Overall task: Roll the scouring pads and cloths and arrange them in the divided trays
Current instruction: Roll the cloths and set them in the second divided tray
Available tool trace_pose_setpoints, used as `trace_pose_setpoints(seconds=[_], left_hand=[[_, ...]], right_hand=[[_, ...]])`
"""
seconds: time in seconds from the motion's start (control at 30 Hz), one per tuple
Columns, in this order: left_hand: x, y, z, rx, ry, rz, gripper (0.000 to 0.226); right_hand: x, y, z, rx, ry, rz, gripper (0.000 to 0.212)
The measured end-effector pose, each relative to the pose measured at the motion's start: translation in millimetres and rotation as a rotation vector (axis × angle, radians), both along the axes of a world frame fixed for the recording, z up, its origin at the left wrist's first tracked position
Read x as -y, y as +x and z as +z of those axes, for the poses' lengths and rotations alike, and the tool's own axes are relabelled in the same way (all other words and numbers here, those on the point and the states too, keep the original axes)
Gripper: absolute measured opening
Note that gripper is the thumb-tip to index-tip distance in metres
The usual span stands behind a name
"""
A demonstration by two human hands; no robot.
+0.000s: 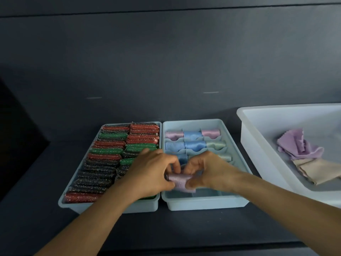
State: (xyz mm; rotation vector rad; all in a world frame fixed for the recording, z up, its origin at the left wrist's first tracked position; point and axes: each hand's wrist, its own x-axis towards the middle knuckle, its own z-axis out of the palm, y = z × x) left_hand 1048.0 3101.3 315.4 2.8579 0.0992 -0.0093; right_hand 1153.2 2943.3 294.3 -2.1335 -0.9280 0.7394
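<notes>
Left hand point(153, 171), right hand point(205, 170) around lilac cloth point(180, 182) above tray point(203, 205)

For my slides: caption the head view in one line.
Left hand and right hand hold a lilac cloth over the divided tray, beside the scouring-pad tray; loose cloths in a white bin.

Single head-worn wide-angle view, facing forward and down, close above the divided trays point(203, 205)
</notes>
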Motion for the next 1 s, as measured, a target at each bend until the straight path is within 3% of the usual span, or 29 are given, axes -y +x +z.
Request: trace_pose_setpoints(seconds=[0.23, 0.4, 0.6, 0.7, 0.83, 1.0], left_hand=[[-1, 2, -4, -0.068, 0.165, -0.113, 0.019], [-8, 2, -3, -0.085, 0.086, -0.088, 0.013], [-17, -1, 1, 0.1, -0.202, 0.103, 0.011], [-12, 1, 2, 0.138, -0.274, 0.119, 0.01], [-2, 11, -1, 0.189, -0.409, 0.11, 0.007], [39, 43, -2, 0.213, -0.536, -0.01, 0.005]], right_hand=[[-6, -12, -7, 0.502, -0.216, 0.126, 0.025], [-16, -17, -2, 0.749, -0.235, 0.309, 0.019], [-34, -18, -2, 0.733, -0.414, 0.458, 0.003], [-30, -16, -5, 0.651, -0.409, 0.447, 0.017], [-1, -5, 3, 0.406, -0.113, 0.282, 0.018], [61, 41, 32, 0.346, 0.319, -0.129, 0.008]])
